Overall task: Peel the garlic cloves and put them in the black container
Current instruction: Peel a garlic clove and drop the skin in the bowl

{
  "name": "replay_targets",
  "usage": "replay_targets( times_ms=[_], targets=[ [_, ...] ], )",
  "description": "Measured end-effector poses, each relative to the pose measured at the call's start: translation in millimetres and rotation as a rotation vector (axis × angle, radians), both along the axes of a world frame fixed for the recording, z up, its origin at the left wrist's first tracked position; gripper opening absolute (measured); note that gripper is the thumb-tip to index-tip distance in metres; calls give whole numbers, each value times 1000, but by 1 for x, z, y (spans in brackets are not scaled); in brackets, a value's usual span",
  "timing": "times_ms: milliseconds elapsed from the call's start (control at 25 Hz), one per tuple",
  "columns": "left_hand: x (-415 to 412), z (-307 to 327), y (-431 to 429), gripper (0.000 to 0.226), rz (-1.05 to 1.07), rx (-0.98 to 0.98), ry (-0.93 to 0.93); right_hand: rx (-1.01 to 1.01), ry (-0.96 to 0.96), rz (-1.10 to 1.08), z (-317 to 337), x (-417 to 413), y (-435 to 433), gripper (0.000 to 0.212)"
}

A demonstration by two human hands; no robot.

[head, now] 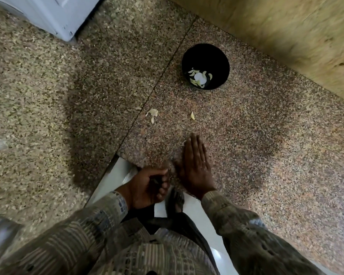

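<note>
Peeled pale garlic cloves (195,73) lie in the bottom of a round black container (216,60). It stands on a speckled brown granite counter (266,155), well beyond the fingertips of the right hand (196,165). That hand lies flat, palm down on the stone, its fingers (194,143) straight and pressed together, pointing toward the container. One loose pale clove (192,115) lies ahead of those fingertips. Papery garlic skins (153,113) lie ahead and to their left. A tiny pale scrap (184,143) sits just beside the fingertips, on their left. The left hand (149,187) is cupped at the counter's edge beside the right wrist, its fingers (163,185) curled inward. Whether they hold anything cannot be told.
</note>
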State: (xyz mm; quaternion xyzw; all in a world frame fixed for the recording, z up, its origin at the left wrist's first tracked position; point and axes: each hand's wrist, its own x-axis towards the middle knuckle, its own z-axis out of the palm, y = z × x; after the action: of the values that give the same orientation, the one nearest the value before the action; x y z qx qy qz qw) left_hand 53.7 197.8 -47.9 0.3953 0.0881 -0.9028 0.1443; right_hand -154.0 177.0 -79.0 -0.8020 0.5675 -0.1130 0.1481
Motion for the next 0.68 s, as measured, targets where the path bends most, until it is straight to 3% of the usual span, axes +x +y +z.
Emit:
replay_targets(
  times_ms=[160,320,480,680],
  targets=[
    [-17,-20,48,25,103,104,-137,30,-152,223,10,-11,-60,70],
    [-48,-55,61,38,225,73,-277,-33,-109,451,-5,-3,-95,64],
    [-74,-72,56,41,188,-28,-279,28,-367,349,-19,5,-54,49],
    [-74,-71,62,44,205,-183,-344,129,-480,373,-16,9,26,42]
  ],
)
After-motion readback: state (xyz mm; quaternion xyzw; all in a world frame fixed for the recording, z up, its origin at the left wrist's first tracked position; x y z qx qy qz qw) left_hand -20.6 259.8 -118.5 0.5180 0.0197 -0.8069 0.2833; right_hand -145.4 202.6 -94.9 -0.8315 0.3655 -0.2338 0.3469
